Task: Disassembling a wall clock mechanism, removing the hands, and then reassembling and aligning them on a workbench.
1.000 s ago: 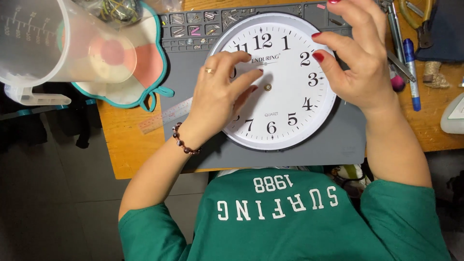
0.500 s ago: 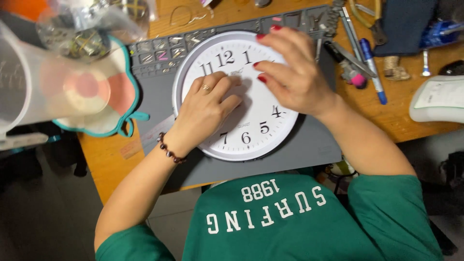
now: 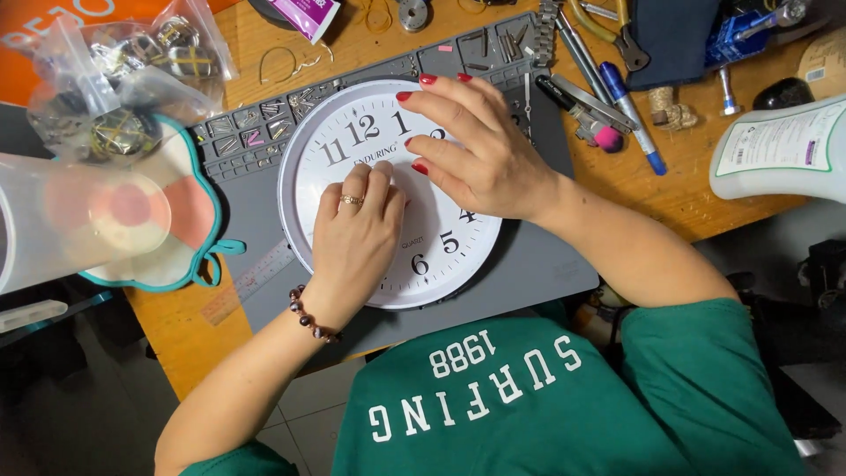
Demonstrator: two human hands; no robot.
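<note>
— Two hands flat on the white wall clock (image 3: 388, 194), centre of the frame. Left hand (image 3: 355, 234) pressed on the dial below the middle, fingers together, nothing gripped. Right hand (image 3: 480, 154) spread over the right half, fingertips (image 3: 407, 95) resting near the top numerals, not closed on anything.

— Handling?

— Probably light, stiff and a bit slick; clear front likely easy to crack or scratch. Best held by the round rim, both sides, not by the face. Lying on the grey work mat (image 3: 546, 264) on the wooden table (image 3: 670, 198).

— Packages, labels?

— Clear bags of small metal parts (image 3: 132, 79) upper left, over an orange sheet (image 3: 53, 22). Purple-and-white packet (image 3: 304, 13) at top edge. White bottle with green-edged label (image 3: 780, 145) at right. Blue-capped pen (image 3: 630, 115) upper right.
</note>
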